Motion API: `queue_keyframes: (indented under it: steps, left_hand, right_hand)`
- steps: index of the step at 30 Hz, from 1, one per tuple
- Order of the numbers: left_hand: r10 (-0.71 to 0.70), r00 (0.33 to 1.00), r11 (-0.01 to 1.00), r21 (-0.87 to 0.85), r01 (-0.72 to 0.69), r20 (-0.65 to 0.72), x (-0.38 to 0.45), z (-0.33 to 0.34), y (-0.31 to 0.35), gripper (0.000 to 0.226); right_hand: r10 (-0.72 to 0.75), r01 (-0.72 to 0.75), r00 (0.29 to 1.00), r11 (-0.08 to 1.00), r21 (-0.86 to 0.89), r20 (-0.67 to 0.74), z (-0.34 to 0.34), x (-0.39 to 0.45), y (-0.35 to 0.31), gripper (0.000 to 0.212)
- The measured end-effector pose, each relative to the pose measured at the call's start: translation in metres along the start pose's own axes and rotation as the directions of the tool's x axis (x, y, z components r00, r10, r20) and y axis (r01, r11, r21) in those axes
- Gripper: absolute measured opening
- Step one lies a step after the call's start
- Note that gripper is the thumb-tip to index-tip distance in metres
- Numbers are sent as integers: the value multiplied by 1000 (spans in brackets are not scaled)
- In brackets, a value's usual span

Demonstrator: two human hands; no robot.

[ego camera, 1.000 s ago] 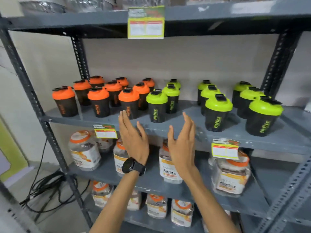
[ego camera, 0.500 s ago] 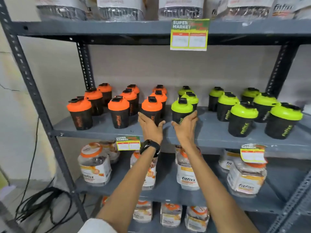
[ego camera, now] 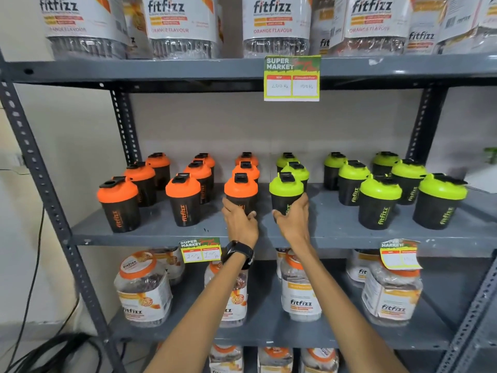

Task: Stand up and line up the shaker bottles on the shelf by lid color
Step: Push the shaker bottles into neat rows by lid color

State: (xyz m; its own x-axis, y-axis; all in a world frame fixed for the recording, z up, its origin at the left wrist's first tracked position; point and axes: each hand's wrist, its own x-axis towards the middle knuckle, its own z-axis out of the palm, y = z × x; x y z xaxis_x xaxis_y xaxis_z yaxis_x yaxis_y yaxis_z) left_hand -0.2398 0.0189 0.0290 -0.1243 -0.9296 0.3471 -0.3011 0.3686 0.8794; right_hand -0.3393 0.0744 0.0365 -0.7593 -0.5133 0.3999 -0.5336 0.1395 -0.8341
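Observation:
Black shaker bottles stand upright in rows on the grey middle shelf [ego camera: 161,230]. Those with orange lids fill the left half, those with green lids the right half. My left hand [ego camera: 239,220] wraps the base of the front orange-lid bottle [ego camera: 240,191] in the third row. Beside it, my right hand [ego camera: 293,219] grips the base of the front green-lid bottle [ego camera: 286,191]. Both bottles stand on the shelf, a small gap between them. A black watch [ego camera: 239,253] is on my left wrist.
Large Fitfizz jars [ego camera: 183,22] line the top shelf, and smaller jars [ego camera: 145,289] fill the shelves below. Price tags [ego camera: 291,78] hang from the shelf edges. A slotted grey upright [ego camera: 45,189] stands at the left, and black cables [ego camera: 48,351] lie on the floor.
Both hands rose from open in front of the shelf and closed on the two front middle bottles. The view has moved closer and tilted upward.

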Motion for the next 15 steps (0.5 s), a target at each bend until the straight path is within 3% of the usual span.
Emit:
queue_keyframes:
  steps: [15]
  left_hand:
    - [-26, 1000, 997, -71, 27, 6, -23, 6, 13, 74]
  right_hand:
    - [-47, 47, 999, 998, 28, -26, -38, -7, 22, 80]
